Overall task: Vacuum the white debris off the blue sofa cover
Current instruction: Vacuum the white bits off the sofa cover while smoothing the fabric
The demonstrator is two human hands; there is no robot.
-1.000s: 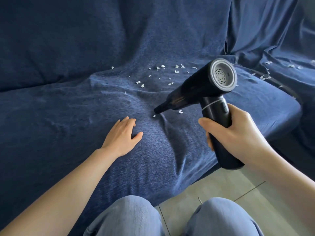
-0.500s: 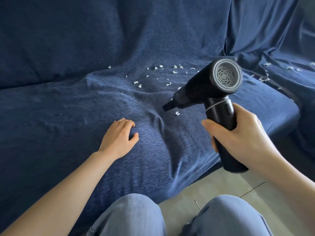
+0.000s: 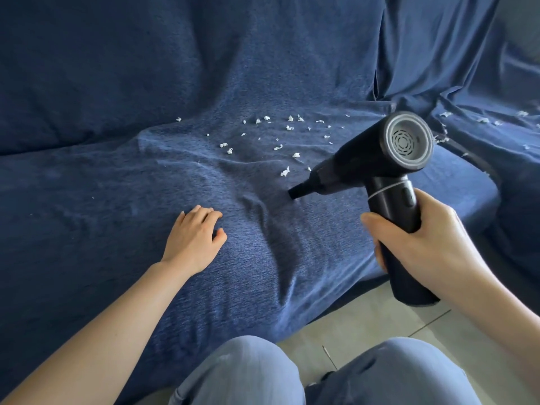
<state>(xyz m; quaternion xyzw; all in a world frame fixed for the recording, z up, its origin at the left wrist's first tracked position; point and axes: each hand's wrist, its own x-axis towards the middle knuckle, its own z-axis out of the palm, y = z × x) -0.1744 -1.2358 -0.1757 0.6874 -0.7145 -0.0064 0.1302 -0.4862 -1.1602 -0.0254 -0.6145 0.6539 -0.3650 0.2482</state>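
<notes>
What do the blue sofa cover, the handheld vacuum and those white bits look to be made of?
Blue sofa cover: soft woven fabric, perhaps chenille, matte; it creases and shows a fuzzy nap.
Handheld vacuum: apparently hard plastic, matte black body with a grey vented rear ring.
White debris: probably torn paper or tissue; thin, ragged, crumpled flakes, too small to be sure.

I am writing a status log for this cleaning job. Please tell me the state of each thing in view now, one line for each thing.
Handheld vacuum: held, nozzle tip at the cover.
Right hand: grips the vacuum handle.
Left hand: rests on the cover, holds nothing.
White debris: scattered beyond the nozzle, not yet picked up.
Blue sofa cover: wrinkled around the nozzle.
</notes>
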